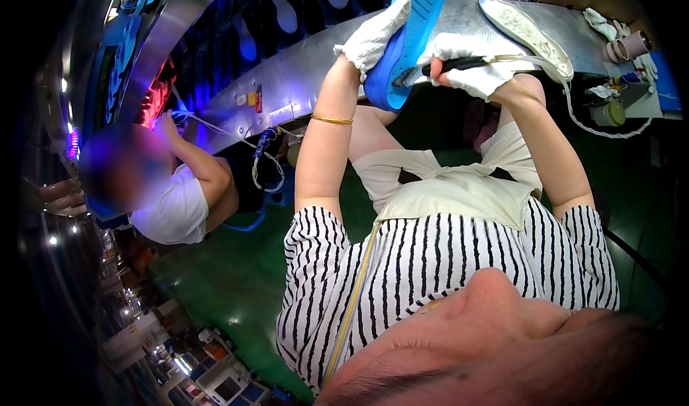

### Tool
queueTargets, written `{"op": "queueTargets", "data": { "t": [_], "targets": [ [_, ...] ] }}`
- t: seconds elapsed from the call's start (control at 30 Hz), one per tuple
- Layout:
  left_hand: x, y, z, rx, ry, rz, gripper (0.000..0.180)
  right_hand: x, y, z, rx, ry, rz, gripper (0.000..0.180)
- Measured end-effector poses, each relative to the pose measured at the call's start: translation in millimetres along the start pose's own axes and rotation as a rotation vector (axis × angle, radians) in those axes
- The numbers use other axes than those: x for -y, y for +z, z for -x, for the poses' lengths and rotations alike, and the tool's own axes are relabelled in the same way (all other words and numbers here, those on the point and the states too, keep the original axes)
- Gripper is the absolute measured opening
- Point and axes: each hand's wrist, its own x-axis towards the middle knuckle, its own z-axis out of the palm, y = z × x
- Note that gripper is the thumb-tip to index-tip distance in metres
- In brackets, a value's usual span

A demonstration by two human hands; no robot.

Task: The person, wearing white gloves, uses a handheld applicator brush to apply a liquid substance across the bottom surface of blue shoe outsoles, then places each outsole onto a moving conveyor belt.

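Note:
My left hand point(375, 36), in a white glove with fingers closed, grips a bright blue shoe sole point(423, 20) by its side, tilted above the near edge of the metal bench. Also gloved, my right hand point(470, 67) is wrapped round a slim black-handled tool point(463, 63) with bare fingertips showing. The tool's thin tip reaches the lower end of the blue sole; whether it touches cannot be made out. A pale cord runs from the handle toward the right. On the bench just beyond my right hand lies a white shoe sole point(527, 36).
The curved metal bench point(287, 72) carries small red and yellow items point(256, 99). Behind it, sole shapes point(283, 8) stand in a dark rack. Gloves, a tape roll point(630, 46) and a green jar point(608, 113) sit at right. A co-worker point(176, 205) sits at left.

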Motion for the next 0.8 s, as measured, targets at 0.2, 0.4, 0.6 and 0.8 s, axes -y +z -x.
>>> {"op": "queueTargets", "data": {
  "t": [0.2,0.4,0.6,0.8],
  "targets": [
    [-0.7,-1.9,11.3,-0.074,-0.004,-0.057,0.054,-14.9,-11.2,-11.2,0.135,-0.025,0.072,0.01],
    [-9.5,-0.5,21.0,-0.06,0.023,0.021,0.051,-29.3,-17.1,-17.1,0.1,-0.122,0.154,0.009],
    [-14.6,-22.5,33.2,0.076,0.643,0.302,0.061,-12.6,-35.0,-10.1,-0.009,-0.135,-0.11,0.01],
    [16.7,-50.0,45.5,0.286,0.072,0.881,0.078,-18.4,-18.1,-2.8,-0.247,-0.188,-0.231,0.013]
  ]
}}
